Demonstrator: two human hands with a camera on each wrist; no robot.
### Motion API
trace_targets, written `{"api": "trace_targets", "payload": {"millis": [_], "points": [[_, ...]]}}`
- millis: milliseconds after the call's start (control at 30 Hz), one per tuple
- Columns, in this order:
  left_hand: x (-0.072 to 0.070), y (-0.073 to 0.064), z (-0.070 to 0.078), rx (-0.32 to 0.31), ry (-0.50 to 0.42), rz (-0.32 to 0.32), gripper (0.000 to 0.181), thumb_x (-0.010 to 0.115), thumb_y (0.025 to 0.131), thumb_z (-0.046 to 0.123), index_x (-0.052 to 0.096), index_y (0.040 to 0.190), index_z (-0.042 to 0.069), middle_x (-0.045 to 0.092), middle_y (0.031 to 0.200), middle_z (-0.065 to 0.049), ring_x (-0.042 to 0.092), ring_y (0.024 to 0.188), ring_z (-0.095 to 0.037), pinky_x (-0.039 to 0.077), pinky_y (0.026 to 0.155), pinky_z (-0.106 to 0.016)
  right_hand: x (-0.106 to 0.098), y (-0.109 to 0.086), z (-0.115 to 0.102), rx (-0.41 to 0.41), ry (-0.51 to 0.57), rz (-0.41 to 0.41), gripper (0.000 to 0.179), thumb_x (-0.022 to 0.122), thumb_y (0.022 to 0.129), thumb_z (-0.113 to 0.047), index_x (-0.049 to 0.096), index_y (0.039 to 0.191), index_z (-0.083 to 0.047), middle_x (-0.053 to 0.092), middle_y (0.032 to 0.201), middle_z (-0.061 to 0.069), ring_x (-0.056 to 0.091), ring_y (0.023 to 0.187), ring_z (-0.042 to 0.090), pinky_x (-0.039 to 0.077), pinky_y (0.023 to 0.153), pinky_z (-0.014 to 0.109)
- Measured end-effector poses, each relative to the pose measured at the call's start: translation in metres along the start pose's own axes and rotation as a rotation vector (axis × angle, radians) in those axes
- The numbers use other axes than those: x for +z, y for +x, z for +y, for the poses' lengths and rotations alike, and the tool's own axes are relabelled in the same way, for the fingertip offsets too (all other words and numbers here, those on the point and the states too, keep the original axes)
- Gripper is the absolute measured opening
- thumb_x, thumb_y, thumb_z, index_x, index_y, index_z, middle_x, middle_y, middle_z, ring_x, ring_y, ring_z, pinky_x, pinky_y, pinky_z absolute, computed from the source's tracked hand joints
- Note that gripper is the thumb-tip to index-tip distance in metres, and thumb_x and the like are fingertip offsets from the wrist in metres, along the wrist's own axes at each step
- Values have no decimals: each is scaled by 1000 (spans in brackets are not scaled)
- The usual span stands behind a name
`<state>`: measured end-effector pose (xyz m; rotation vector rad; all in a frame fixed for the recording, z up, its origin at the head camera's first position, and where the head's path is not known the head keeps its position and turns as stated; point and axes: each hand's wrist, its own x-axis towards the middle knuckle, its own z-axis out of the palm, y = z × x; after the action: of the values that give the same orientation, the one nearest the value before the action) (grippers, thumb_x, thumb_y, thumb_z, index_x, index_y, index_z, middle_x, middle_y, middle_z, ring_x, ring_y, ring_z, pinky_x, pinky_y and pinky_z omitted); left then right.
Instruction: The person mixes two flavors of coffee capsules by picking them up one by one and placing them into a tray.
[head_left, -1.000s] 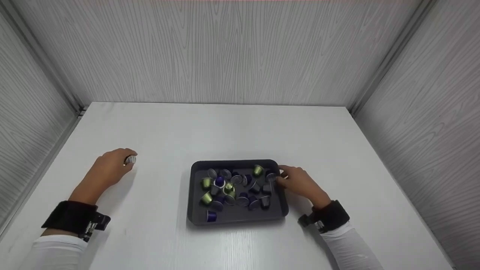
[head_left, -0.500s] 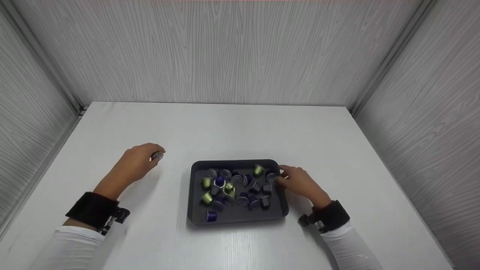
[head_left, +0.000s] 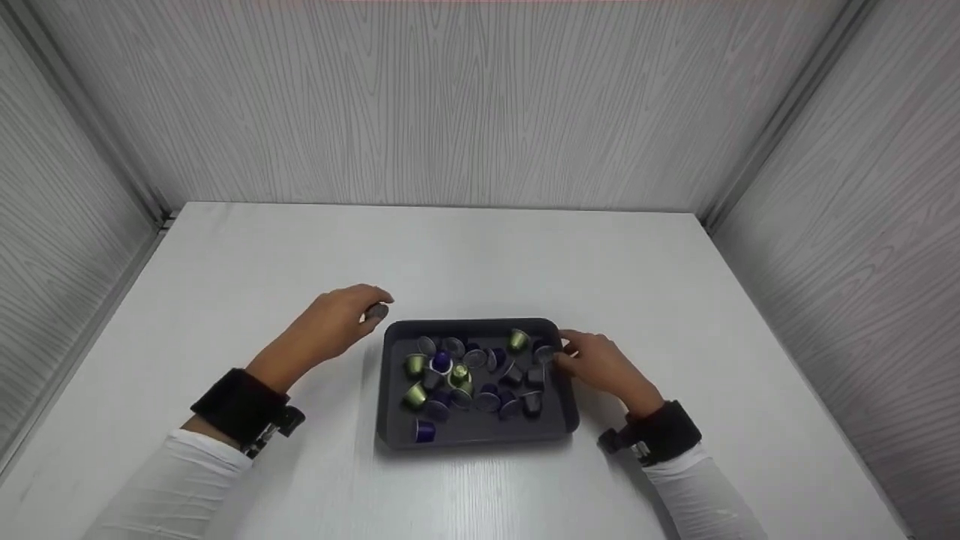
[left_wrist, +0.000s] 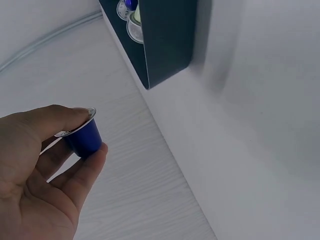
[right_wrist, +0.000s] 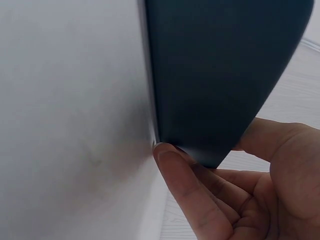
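Observation:
A blue coffee capsule (left_wrist: 86, 139) with a silver foil lid is pinched between the thumb and fingers of my left hand (head_left: 334, 322). That hand hovers just off the far left corner of a dark grey tray (head_left: 510, 435). On the tray's right side, my right hand (head_left: 604, 367) grips the wall, thumb at the rim and fingers low on the outside, as the right wrist view shows. Several capsules lie jumbled in the tray, among them a green capsule (head_left: 415, 396), a dark blue capsule (head_left: 424, 431) and a black capsule (head_left: 532, 403).
The tray stands on a white table (head_left: 480, 262). Grey wood-grain panels close in the table at the back (head_left: 450, 105), the left and the right. Each wrist wears a black strap with a small camera.
My left hand has moved right across the table with the capsule, from far left to near the tray's corner. The right hand and tray have stayed in place.

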<state>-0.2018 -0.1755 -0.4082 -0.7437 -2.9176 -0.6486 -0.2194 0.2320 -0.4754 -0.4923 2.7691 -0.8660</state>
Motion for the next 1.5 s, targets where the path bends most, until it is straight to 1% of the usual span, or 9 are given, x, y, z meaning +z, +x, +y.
{"api": "trace_targets", "payload": {"millis": [300,500,667,833,900,1000,1267,1400,1500], "points": [[20,24,29,172,15,-27,19,65,93,8,60,111,5,63,108,-10,62,93,-25,54,79,-42,0,-2,1,0,-14,-2,45,61,93,-18,57,135,-3,72,98,12,67,75,14,54,63,31],[35,35,48,270,34,-37,16,65,91,6,61,107,5,59,110,-12,62,85,-25,55,74,-39,-1,-2,-2,44,-16,-15,47,61,94,-19,54,138,-3,71,102,13,68,77,15,55,65,31],[48,43,66,303,47,-109,19,65,92,6,63,111,5,60,105,-10,60,84,-25,54,75,-39,0,-2,-3,60,-34,-20,48,60,95,-21,53,139,-3,71,102,12,68,77,14,55,67,32],[62,48,83,339,62,-233,18,64,93,9,64,112,7,60,99,-5,58,84,-20,52,75,-35,1,-2,-1,41,-31,-14,48,61,94,-21,54,138,-3,71,100,11,67,76,14,55,67,33],[67,49,88,345,73,-269,14,64,93,11,63,108,8,59,96,-4,57,82,-18,52,73,-34,0,-2,-1,35,-31,-16,48,61,94,-22,54,138,-3,72,100,11,67,75,14,55,66,33],[72,51,92,349,95,-284,12,65,93,11,63,104,9,57,92,-2,56,80,-17,52,72,-32,-2,-2,0,26,-34,-18,48,62,95,-24,55,138,-4,72,100,11,68,76,14,55,66,33],[79,51,93,329,93,-331,23,68,93,18,65,113,9,61,101,-5,62,89,-20,54,77,-34,-8,-2,1,43,24,-25,67,61,94,-48,48,143,-4,71,108,10,68,76,14,54,66,33],[74,49,88,305,55,-306,27,66,95,24,65,117,8,62,106,-7,62,93,-21,54,82,-36,-11,-2,3,31,57,5,72,60,92,-53,47,144,-4,71,109,10,68,80,18,54,66,33],[67,45,80,286,26,-268,30,64,96,26,64,120,7,62,111,-9,62,97,-22,53,85,-38,-12,-2,4,-21,63,64,70,59,93,-52,48,143,-4,71,110,9,69,87,22,55,70,37]]}}
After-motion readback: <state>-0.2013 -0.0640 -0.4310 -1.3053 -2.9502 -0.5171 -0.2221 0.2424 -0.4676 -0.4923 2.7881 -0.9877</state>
